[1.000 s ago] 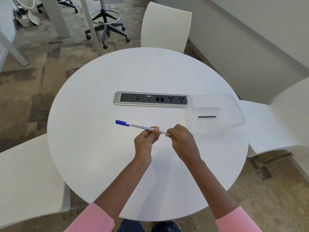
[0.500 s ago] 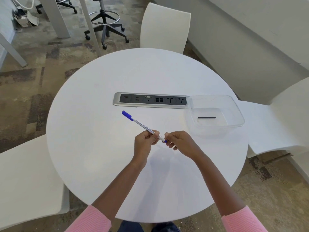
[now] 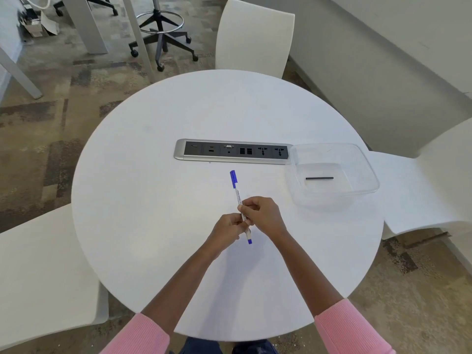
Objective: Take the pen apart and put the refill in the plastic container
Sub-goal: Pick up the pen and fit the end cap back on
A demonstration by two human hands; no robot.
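Note:
A white pen (image 3: 237,192) with a blue cap at its far end and a blue plug at its near end is held above the round white table (image 3: 153,226). My left hand (image 3: 227,229) pinches its lower barrel. My right hand (image 3: 263,213) grips the barrel just above, fingers curled round it. The pen points away from me, almost upright in the view. A clear plastic container (image 3: 357,192) stands to the right, with a short black stick (image 3: 319,178) lying inside.
A silver power and socket strip (image 3: 232,152) is set into the table centre, touching the container's left rim. White chairs stand at the far side (image 3: 255,37), left (image 3: 38,277) and right (image 3: 434,187). A wheeled stool (image 3: 161,39) is on the carpet beyond.
The pen has swung from lying leftward to pointing away from me. My right hand has moved up from the pen's end onto the barrel, and the blue end plug now shows below both hands.

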